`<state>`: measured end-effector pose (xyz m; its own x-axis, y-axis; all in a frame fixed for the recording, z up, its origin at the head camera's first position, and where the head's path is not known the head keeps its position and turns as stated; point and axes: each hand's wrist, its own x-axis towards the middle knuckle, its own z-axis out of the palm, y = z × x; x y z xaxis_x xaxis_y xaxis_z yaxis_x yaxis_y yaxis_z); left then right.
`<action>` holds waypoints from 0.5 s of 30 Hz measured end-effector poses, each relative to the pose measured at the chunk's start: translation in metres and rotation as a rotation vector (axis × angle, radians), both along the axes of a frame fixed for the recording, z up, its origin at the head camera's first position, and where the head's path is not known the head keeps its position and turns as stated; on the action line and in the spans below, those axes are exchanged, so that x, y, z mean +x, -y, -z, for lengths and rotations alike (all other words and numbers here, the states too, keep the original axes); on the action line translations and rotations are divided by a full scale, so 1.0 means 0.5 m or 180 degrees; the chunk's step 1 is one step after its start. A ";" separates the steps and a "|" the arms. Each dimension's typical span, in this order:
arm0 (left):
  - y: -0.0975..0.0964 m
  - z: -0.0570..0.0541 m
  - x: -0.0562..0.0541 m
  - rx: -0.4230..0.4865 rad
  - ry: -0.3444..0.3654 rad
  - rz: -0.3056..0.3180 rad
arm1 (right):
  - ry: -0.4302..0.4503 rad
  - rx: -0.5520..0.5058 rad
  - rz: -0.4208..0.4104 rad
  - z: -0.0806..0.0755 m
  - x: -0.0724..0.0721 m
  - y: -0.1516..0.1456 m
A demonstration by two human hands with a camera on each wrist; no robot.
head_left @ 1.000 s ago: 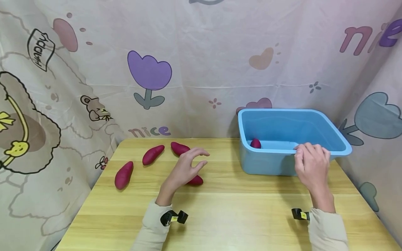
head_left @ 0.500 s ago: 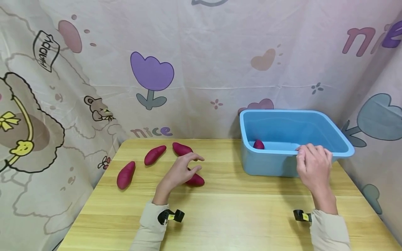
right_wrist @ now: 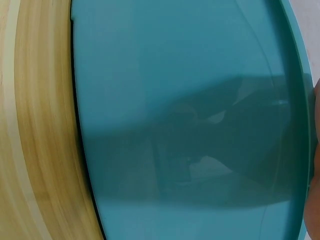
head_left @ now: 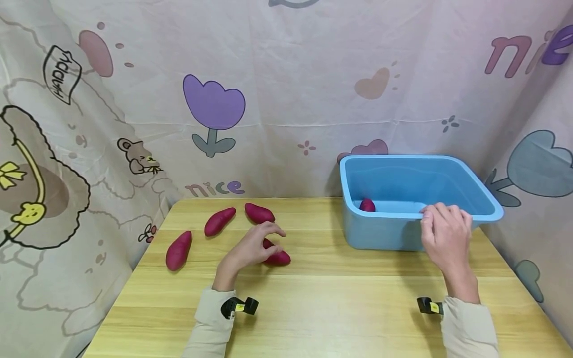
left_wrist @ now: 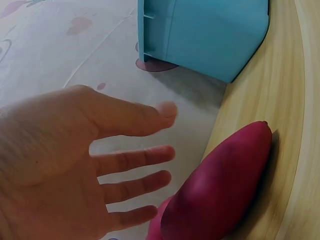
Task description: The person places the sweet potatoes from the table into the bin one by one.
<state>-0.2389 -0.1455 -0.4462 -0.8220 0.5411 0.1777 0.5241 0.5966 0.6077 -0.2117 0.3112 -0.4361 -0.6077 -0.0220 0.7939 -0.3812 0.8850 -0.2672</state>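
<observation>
In the head view my left hand [head_left: 248,248] hovers over a purple-red sweet potato [head_left: 278,257], partly covering it. Thumb and fingers are spread and hold nothing; the left wrist view has the sweet potato [left_wrist: 220,185] just beyond the fingertips. My right hand [head_left: 447,238] grips the near rim of a blue plastic bin [head_left: 380,235], with its fingers curled over the edge. At the edge of the right wrist view, fingers [right_wrist: 313,210] sit on that rim. Inside the bin, at its left end, lies one sweet potato [head_left: 367,205].
Three more sweet potatoes lie on the wooden table [head_left: 340,308]: one at the far left [head_left: 178,251], one behind it [head_left: 220,222], and one beyond my left hand [head_left: 259,214]. A patterned curtain [head_left: 286,99] hangs behind and along both sides.
My left hand has moved left and lower, uncovering more of the sweet potatoes beside it. The right hand stays on the bin's rim.
</observation>
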 end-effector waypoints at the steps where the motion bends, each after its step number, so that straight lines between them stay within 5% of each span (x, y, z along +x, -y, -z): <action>1: 0.001 0.000 0.000 -0.0030 0.0038 -0.0004 | 0.0001 0.0000 0.0000 0.000 0.000 0.000; 15: 0.014 0.013 -0.003 -0.0420 0.0234 0.0006 | 0.0012 0.0006 0.0005 0.001 0.000 0.000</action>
<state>-0.2406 -0.1524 -0.4529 -0.8292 0.5573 0.0443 0.4822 0.6729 0.5610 -0.2115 0.3113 -0.4368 -0.6107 -0.0227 0.7916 -0.3789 0.8861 -0.2669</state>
